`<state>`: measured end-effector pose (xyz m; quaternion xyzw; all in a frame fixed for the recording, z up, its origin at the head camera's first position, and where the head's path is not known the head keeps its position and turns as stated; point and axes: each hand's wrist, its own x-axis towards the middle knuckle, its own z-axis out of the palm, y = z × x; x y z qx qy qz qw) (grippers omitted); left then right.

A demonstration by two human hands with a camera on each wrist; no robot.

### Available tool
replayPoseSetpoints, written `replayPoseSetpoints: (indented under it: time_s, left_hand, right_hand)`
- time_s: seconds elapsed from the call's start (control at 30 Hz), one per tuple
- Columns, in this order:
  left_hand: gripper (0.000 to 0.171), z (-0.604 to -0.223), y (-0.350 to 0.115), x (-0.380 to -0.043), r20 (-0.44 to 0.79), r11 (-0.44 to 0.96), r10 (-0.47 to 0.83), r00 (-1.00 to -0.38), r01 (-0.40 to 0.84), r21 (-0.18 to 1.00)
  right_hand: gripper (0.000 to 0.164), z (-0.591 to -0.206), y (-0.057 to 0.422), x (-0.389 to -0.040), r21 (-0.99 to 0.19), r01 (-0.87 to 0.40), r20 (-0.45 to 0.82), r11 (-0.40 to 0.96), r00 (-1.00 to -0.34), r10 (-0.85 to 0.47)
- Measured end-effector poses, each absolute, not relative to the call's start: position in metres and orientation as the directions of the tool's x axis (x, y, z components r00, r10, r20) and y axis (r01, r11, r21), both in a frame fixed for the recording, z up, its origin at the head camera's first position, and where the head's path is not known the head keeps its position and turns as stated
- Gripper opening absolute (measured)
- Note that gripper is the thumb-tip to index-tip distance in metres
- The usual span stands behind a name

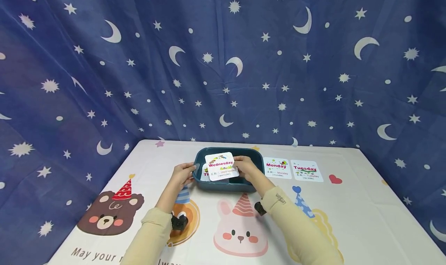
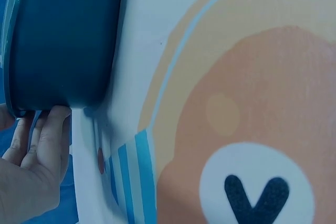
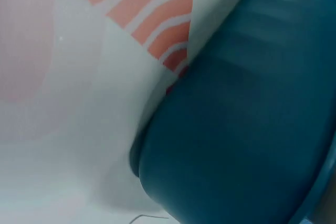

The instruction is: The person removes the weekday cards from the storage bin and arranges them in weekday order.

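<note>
A dark teal plastic bin [image 1: 226, 187] stands near the back of the table. My left hand [image 1: 182, 175] grips its left end, thumb at the rim; in the left wrist view the fingers [image 2: 50, 140] lie against the outside of the bin wall [image 2: 63, 40]. Over the bin, my right hand [image 1: 245, 167] pinches the right edge of a white Wednesday card [image 1: 221, 160], which faces up and tilts slightly. Partly hidden beneath it, another card [image 1: 204, 176] starting with "Th" lies in the bin. The right wrist view shows the bin's outer side [image 3: 236, 129] but not the hand.
To the right of the bin, a Monday card [image 1: 277, 172] and a Tuesday card [image 1: 307, 170] lie side by side, face up. Cartoon animals are printed on the white tablecloth [image 1: 376, 211]. A blue curtain [image 1: 244, 114] with moons and stars hangs behind the table.
</note>
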<state>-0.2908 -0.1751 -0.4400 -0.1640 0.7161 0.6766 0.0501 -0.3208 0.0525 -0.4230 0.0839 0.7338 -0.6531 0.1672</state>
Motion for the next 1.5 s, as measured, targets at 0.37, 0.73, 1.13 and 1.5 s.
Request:
replayPoseSetpoints:
  time_s: [0.37,0.73,1.13,1.5]
  left_hand:
    - [0.037,-0.442,-0.175,-0.291,-0.296,0.035,-0.170,-0.940,-0.306,0.951]
    - [0.038,-0.441,-0.177,-0.292,-0.300,0.043,-0.166,-0.939,-0.310,0.950]
    - [0.039,-0.443,-0.177,-0.292,-0.303,0.061,-0.173,-0.937,-0.317,0.946]
    - [0.040,-0.441,-0.176,-0.292,-0.312,0.066,-0.178,-0.933,-0.327,0.943]
  right_hand:
    - [0.039,-0.413,0.063,-0.313,-0.948,0.296,-0.312,0.116,-0.937,-0.155]
    - [0.033,-0.402,0.080,-0.299,-0.959,0.272,-0.283,0.082,-0.931,-0.229]
    - [0.032,-0.392,0.104,-0.277,-0.972,0.217,-0.235,0.089,-0.909,-0.344]
    - [0.028,-0.389,0.140,-0.257,-0.985,0.122,-0.161,0.121,-0.901,-0.403]
